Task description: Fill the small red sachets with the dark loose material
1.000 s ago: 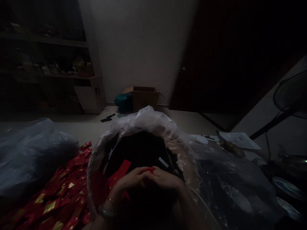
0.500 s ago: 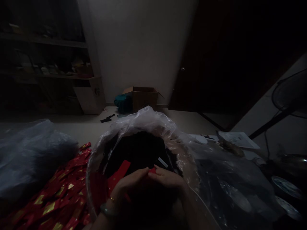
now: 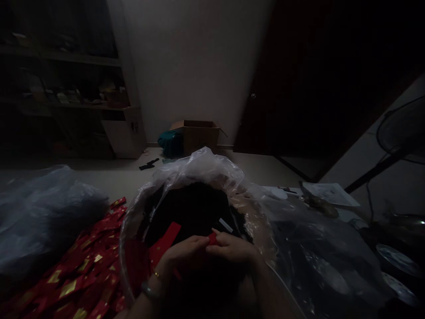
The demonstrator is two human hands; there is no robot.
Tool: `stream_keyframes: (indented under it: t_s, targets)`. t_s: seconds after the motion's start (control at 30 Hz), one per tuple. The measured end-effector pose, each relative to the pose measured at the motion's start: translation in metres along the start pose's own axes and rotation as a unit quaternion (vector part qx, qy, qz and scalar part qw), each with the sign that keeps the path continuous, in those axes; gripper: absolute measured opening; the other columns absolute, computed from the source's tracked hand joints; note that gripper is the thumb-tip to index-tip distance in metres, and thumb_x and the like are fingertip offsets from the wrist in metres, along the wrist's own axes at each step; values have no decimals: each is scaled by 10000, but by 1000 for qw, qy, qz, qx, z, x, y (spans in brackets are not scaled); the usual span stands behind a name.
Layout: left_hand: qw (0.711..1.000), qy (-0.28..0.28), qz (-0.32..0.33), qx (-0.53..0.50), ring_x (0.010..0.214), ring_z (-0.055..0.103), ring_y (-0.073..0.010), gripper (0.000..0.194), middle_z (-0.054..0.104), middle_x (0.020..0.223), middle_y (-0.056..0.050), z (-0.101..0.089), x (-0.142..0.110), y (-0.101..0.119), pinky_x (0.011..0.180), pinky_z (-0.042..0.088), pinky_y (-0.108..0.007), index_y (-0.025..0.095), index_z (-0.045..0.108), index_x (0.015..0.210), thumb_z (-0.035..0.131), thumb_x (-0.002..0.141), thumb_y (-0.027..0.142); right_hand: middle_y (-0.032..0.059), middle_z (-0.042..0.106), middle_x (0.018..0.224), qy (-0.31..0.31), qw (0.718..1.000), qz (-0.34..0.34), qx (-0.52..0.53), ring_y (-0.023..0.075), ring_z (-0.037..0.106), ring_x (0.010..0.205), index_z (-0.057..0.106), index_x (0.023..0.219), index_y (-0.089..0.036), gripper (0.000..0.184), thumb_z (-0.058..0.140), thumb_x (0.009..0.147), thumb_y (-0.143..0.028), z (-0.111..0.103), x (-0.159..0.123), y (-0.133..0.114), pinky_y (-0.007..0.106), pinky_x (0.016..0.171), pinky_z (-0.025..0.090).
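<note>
Dim. Red packet (image 3: pixel 212 239) mostly hidden between left hand (image 3: pixel 184 250) and right hand (image 3: pixel 234 248) — fingertips pinch the visible bit; remaining fingers lost in shadow, can't tell. Below: dark heap (image 3: pixel 195 204) in plastic-lined container (image 3: pixel 207 160), white strip (image 3: pixel 226 225) on top. Red-gold sachets (image 3: pixel 78 274) piled left; pale floor (image 3: pixel 122 182), cardboard box (image 3: pixel 201 138) by wall (image 3: pixel 189 57).

Now holds the small red piece (image 3: pixel 212 239) between both hands slightly lower and further right than a second ago, baring a little more of it. Spreads the fingertips of the right hand (image 3: pixel 234 248) further apart, one above the red and another below, after keeping them close together earlier. Reaches slightly further right with the left hand (image 3: pixel 182 250), carrying the bracelet (image 3: pixel 150 290) along.
</note>
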State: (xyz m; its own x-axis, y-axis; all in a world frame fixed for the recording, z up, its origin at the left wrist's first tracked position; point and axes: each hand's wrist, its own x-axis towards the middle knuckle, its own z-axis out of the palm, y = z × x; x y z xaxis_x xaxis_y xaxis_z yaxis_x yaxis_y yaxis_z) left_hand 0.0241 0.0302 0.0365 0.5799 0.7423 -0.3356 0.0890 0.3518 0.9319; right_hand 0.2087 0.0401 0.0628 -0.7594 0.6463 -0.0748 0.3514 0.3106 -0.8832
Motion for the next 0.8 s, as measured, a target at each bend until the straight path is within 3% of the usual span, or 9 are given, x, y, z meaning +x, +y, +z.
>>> stream_keyframes:
  t_s: [0.1,0.2,0.37,0.43,0.5,0.6,0.7,0.8]
  targets:
    - [999,13,-25,-39,643,466,-112,304,599,725,12,2,-3,6,648,384,-258,157,687,881,638,709,404,-65,580,598,9,1000,-4,5,143,571,692,633,665,-221,371,461,865,-482,2,2,0,484,1110,125]
    - [998,-14,-34,-59,637,467,-110,343,603,713,19,6,-6,11,654,384,-257,167,685,925,691,665,391,-67,574,591,5,1000,5,8,134,560,658,643,676,-219,424,428,871,-529,4,3,0,494,1106,120]
    - [995,-27,15,-93,733,509,-129,418,631,823,-15,7,-3,6,716,405,-264,152,679,947,708,648,443,-31,574,620,46,998,16,31,184,578,798,636,654,-220,512,406,824,-645,3,2,-6,433,1061,257]
    - [994,-24,37,-95,742,504,-130,428,621,833,-26,3,2,0,734,412,-273,133,672,931,704,653,457,-11,571,641,80,994,33,62,189,567,791,622,644,-206,549,383,822,-666,4,1,-10,383,958,375]
    - [994,-19,32,-98,695,490,-119,418,600,787,-23,0,6,-5,700,417,-269,122,660,900,697,664,464,-15,523,579,100,988,68,100,158,522,650,586,599,-191,573,374,822,-675,5,0,-14,327,773,453]
    - [993,-6,-10,-114,605,470,-97,401,562,699,4,-5,7,-9,593,400,-241,134,643,847,702,654,480,-31,459,499,116,976,113,149,114,428,504,540,544,-180,603,386,795,-706,5,2,-15,268,561,418]
    - [990,37,-35,-132,578,470,-96,367,547,662,16,-10,4,-7,553,396,-233,153,647,823,704,653,474,-4,536,548,204,954,96,198,132,506,548,570,577,-170,635,362,780,-735,0,7,-8,275,604,437]
    - [981,85,-28,-174,680,536,-148,352,590,736,-19,-19,2,-7,631,446,-270,159,658,884,636,720,469,36,606,649,341,903,78,248,162,587,656,596,672,-163,640,342,771,-742,-7,14,9,302,693,464]
